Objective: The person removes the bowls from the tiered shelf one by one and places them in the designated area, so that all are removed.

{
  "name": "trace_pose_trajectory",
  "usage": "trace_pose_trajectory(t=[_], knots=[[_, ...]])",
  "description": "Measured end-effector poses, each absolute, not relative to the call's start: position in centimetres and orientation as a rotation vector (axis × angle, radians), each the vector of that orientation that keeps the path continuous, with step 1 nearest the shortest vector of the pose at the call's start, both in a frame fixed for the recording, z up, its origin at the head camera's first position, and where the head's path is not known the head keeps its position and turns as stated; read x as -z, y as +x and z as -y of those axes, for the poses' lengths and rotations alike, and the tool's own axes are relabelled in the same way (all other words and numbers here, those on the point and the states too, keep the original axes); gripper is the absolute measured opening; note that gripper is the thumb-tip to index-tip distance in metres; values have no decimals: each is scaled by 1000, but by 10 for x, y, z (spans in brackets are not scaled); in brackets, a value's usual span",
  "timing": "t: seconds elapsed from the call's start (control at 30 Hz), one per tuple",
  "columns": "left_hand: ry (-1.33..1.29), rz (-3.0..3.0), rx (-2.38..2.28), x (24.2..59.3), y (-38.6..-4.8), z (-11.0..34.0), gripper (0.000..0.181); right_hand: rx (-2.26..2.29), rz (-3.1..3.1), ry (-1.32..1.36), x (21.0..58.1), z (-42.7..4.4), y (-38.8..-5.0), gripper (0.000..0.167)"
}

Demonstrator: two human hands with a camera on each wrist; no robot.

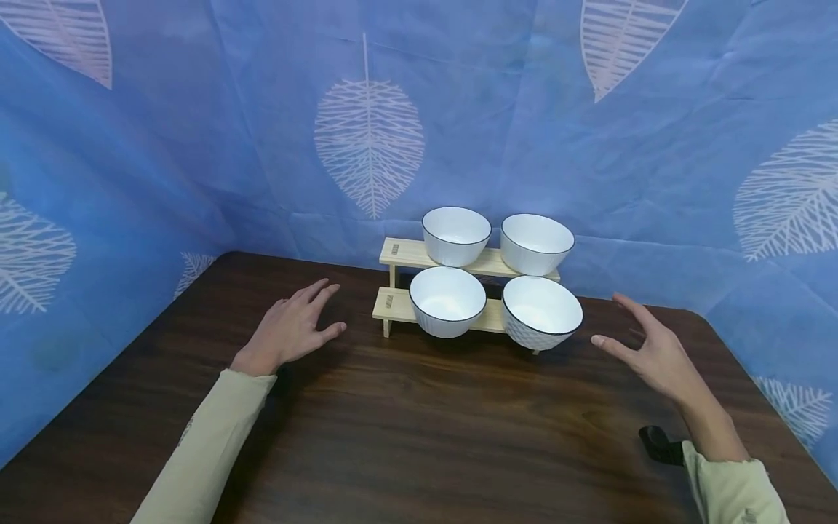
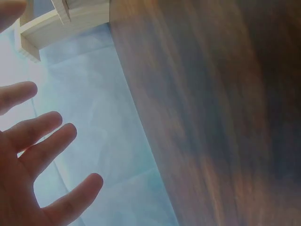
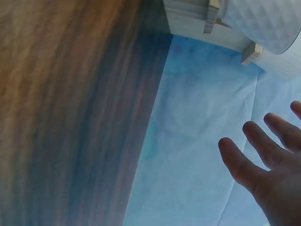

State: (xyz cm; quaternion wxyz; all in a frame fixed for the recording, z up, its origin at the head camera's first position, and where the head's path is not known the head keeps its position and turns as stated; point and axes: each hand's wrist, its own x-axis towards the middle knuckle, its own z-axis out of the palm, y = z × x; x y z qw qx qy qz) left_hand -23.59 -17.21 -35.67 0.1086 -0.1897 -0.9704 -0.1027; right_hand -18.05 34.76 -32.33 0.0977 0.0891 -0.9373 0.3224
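Two white bowls with dark rims, a left one (image 1: 456,236) and a right one (image 1: 537,244), sit on the upper wooden shelf (image 1: 409,252). Below them, on the lower shelf (image 1: 396,304), are a ribbed bowl (image 1: 448,302) and a bowl with a diamond-textured outside (image 1: 542,313), seen also in the right wrist view (image 3: 265,21). My left hand (image 1: 288,331) is left of the shelves, fingers spread, touching nothing. My right hand (image 1: 661,360) hovers right of the textured bowl, fingers apart and holding nothing.
The shelves stand near the back edge of a dark wooden table (image 1: 419,437). Behind it hangs a blue cloth (image 1: 471,145) with white leaf prints. A black strap-like object (image 1: 660,445) is at my right wrist.
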Motion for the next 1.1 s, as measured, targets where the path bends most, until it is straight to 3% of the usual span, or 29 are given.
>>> trace_pose_trajectory(t=[1.1], knots=[[-595,2954,429,362,-259,126,75,-1190,2699,466,320,-312,-204,89]])
